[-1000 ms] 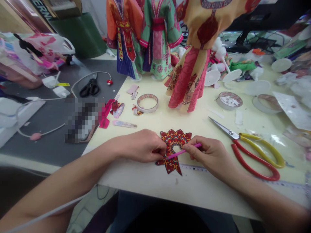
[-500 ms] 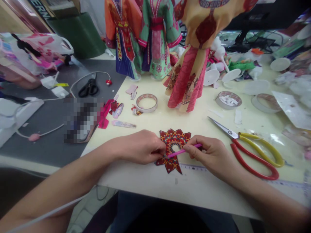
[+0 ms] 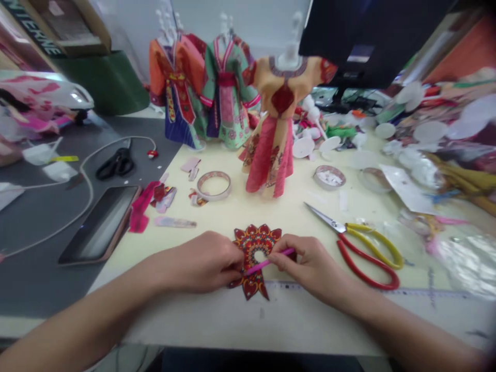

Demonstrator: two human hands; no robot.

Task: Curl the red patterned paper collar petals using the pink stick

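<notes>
A dark red, petal-edged collar piece [image 3: 253, 235] with orange and black patterning lies flat at the front of the table, with a round opening in its middle. My left hand [image 3: 209, 261] is closed over its left side, the fingertips curled down and partly hidden. Between the thumb and fingers of my right hand [image 3: 310, 263] is a slim pink stick [image 3: 260, 266], slanting across the collar piece. Its lower left end reaches close to my left fingertips. Whether it is a pen or another tool I cannot tell.
Red-and-yellow-handled scissors [image 3: 364, 248] lie open to the right. Behind stand dressed doll forms [image 3: 271, 139]. A tape roll [image 3: 214, 186], fabric scraps [image 3: 145, 206] and a phone [image 3: 101, 225] are leftward, with black scissors [image 3: 116, 164] farther back. Plastic wrapping [image 3: 468, 263] lies right.
My view has tilted upward, so more of the doll forms and the monitor shows. Both hands keep nearly the same hold, with the pink stick still over the collar piece.
</notes>
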